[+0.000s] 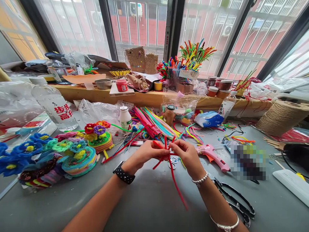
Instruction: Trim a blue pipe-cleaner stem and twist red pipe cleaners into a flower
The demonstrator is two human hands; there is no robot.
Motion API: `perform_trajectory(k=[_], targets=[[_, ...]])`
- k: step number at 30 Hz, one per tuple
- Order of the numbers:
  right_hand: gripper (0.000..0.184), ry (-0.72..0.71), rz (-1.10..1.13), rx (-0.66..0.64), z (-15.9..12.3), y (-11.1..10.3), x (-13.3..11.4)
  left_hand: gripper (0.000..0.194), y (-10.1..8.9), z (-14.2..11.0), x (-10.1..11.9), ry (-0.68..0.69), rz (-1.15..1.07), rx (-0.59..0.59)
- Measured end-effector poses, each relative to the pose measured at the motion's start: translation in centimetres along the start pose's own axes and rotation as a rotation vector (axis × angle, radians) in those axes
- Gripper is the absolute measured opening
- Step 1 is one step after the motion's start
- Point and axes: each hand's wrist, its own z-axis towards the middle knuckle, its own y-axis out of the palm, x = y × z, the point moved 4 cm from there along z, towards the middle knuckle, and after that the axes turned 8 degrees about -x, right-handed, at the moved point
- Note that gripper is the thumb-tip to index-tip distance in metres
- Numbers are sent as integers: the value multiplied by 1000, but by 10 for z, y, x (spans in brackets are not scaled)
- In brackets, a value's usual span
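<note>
Right between both hands [171,152], pipe cleaners [178,190]

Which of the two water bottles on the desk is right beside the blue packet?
The right-hand bottle, just past the blue packet; the other bottle is far left, behind the blue flowers.

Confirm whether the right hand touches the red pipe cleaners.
Touching. The head view shows the right hand pinching the red pipe cleaners near where they cross.
</note>
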Motion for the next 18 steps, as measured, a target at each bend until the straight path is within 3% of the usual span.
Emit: perform_trajectory(k=[8,12,18], targets=[[17,55,455,160,-2,13,11,20,-3,-7,13,31,-45,169],[16,8,399,154,-2,12,11,20,-6,-7,13,47,-38,178],[19,19,154,22,2,5,6,23,-14,-6,11,117,-14,241]])
